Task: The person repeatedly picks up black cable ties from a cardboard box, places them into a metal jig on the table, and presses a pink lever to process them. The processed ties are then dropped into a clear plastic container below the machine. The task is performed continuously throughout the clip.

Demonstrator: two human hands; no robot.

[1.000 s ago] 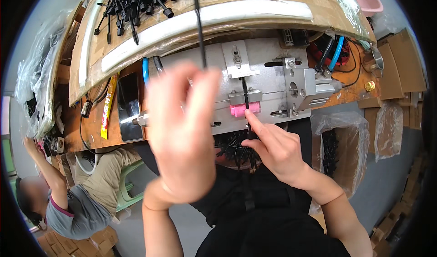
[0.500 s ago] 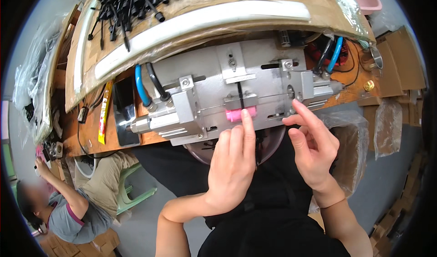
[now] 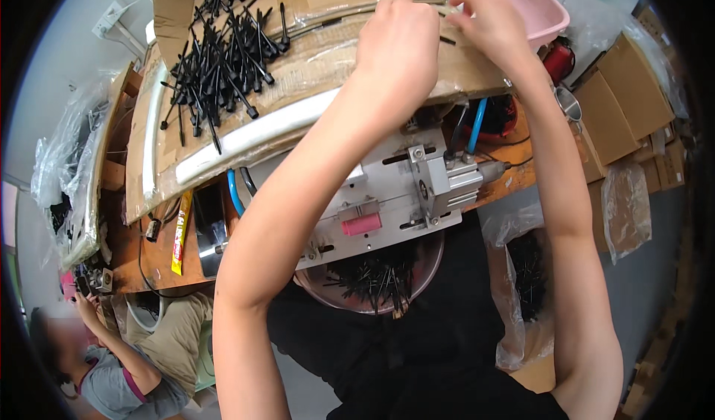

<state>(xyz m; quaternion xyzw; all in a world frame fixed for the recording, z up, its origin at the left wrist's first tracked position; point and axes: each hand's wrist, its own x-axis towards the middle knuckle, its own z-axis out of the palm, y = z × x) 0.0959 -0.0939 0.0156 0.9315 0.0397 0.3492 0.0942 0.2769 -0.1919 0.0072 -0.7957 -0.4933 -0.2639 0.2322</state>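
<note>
Both my hands are raised over the cardboard-covered shelf (image 3: pixel 320 66) at the far side. My left hand (image 3: pixel 398 51) is curled closed, its fingertips hidden behind the knuckles. Just to its right, my right hand (image 3: pixel 488 25) has thumb and forefinger bent toward each other; whatever lies between them is too small to name. A short black rod (image 3: pixel 447 40) shows on the shelf beneath the hands. Nearer me, partly covered by my left forearm, is a metal clamping fixture (image 3: pixel 395 189) with a pink block (image 3: pixel 361 225) at its front.
Black knobbed rods (image 3: pixel 231 66) lie heaped at the shelf's left. A bowl of black pieces (image 3: pixel 372 278) sits below the fixture. Beyond my right hand is a pink basin (image 3: pixel 532 10). Blue hose (image 3: pixel 477 126) rises by the fixture. Another person (image 3: pixel 126 368) sits at lower left.
Both hands have moved from the fixture up and away to the far shelf. The black rod that stood in the fixture's middle no longer shows there. The view has shifted.
</note>
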